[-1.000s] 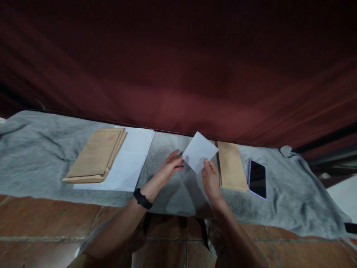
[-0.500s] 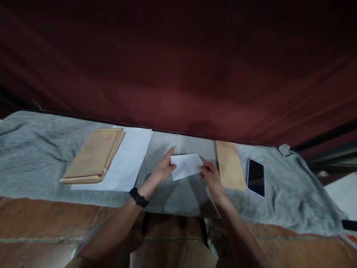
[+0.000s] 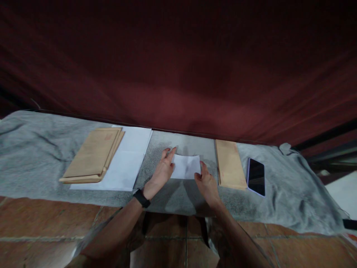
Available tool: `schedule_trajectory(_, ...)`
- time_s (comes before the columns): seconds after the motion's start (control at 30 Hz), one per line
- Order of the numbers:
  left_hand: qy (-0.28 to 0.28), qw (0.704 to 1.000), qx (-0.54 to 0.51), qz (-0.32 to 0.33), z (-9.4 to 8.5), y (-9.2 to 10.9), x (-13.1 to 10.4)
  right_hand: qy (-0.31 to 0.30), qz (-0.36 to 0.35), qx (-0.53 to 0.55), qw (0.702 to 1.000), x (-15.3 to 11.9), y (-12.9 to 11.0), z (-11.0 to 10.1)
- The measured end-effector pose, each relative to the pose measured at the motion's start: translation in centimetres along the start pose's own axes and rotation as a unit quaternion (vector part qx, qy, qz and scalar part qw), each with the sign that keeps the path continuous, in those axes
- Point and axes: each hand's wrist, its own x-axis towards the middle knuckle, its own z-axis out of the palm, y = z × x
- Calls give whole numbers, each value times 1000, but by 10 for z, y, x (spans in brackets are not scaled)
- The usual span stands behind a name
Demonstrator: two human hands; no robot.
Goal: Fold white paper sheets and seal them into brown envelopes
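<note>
A small folded white sheet of paper (image 3: 186,167) lies between my hands over the grey cloth, its upper edge bowed slightly. My left hand (image 3: 164,169) grips its left end, thumb on top and fingers pointing away from me. At the right end, my right hand (image 3: 206,180) holds the edge between thumb and forefinger. A stack of brown envelopes (image 3: 90,154) rests on larger white sheets (image 3: 129,160) to the left. Right of my right hand lies another brown envelope pile (image 3: 231,163).
A phone with a purple edge (image 3: 256,176) lies beyond the right envelopes. Grey cloth (image 3: 290,197) covers the work surface, with a dark red fabric wall (image 3: 178,74) behind it. Tiled floor (image 3: 50,219) shows below the front edge.
The folded paper has turned from tilted to nearly level and sits lower at its right end. My right hand has shifted its hold on the right edge, the forefinger now pointing upward.
</note>
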Motion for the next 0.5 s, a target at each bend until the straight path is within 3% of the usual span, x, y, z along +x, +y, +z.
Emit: schedule_trajectory(0.5,10,1000,23,-1,1,10,-6,-99,16,-33,994,5,5,-7)
